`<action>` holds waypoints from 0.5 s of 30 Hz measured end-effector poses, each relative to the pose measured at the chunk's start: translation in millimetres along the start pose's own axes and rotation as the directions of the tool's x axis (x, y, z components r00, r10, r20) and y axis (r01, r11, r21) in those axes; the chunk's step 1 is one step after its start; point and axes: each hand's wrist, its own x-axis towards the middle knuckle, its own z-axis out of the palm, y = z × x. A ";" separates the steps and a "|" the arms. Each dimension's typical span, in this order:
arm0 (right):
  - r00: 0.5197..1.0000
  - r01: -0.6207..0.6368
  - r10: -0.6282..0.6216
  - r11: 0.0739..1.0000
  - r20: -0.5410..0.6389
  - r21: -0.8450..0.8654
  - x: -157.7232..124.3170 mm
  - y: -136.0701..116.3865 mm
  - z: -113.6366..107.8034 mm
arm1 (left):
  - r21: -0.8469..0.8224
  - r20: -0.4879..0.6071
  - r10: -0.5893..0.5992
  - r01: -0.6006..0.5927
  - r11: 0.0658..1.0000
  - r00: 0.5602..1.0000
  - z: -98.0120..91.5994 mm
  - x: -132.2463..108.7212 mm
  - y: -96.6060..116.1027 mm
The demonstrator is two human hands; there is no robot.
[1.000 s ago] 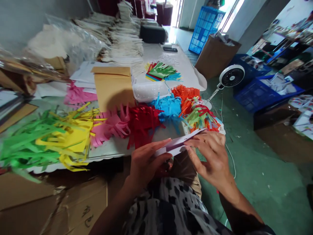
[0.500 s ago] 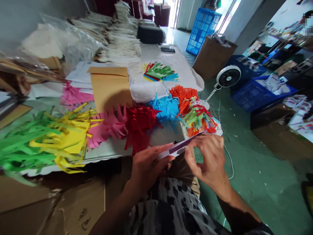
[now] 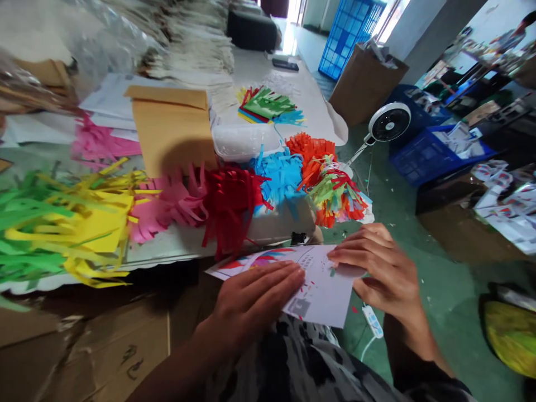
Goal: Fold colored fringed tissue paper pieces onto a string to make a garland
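Observation:
A white printed paper sheet [image 3: 319,285] with colourful graphics and a square code lies opened across my lap. My left hand [image 3: 256,298] rests flat on its left half, and my right hand [image 3: 377,268] holds its right edge. Just beyond the sheet, bundles of fringed coloured paper lie along the table edge: green [image 3: 29,229], yellow [image 3: 98,223], pink [image 3: 165,206], red [image 3: 230,206], blue [image 3: 276,178], orange [image 3: 310,156], and a mixed bundle [image 3: 335,198]. None touches my hands.
A kraft envelope [image 3: 170,128], a plastic tub [image 3: 243,142] and a small paper stack [image 3: 268,106] sit on the white table [image 3: 293,95]. Below my right hand, a white power strip [image 3: 372,321] lies on the green floor. A fan [image 3: 389,123], cardboard box [image 3: 364,84] and blue crates [image 3: 435,156] stand to the right.
The sheet, narrow and folded before, now lies opened flat with its printed side showing. My hands have spread apart on it, and the view has shifted downward.

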 end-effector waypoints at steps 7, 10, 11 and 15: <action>0.993 0.024 -0.037 0.993 0.109 0.113 -9.6 8.4 -8.6 | 0.088 -0.001 0.182 -0.182 0.979 0.983 11.8 -6.1 14.7; 0.973 0.035 -0.069 0.987 0.219 0.156 -9.0 10.0 -10.4 | 0.073 0.012 0.185 -0.185 0.980 0.983 14.9 -6.8 18.2; 0.970 0.034 -0.073 0.985 0.232 0.168 -8.4 9.7 -10.7 | 0.064 0.012 0.194 -0.194 0.979 0.981 15.0 -6.4 19.3; 0.972 0.088 -0.120 0.983 0.204 0.163 -4.9 4.2 -11.3 | 0.081 -0.016 0.209 -0.208 0.975 0.978 13.3 -3.6 22.2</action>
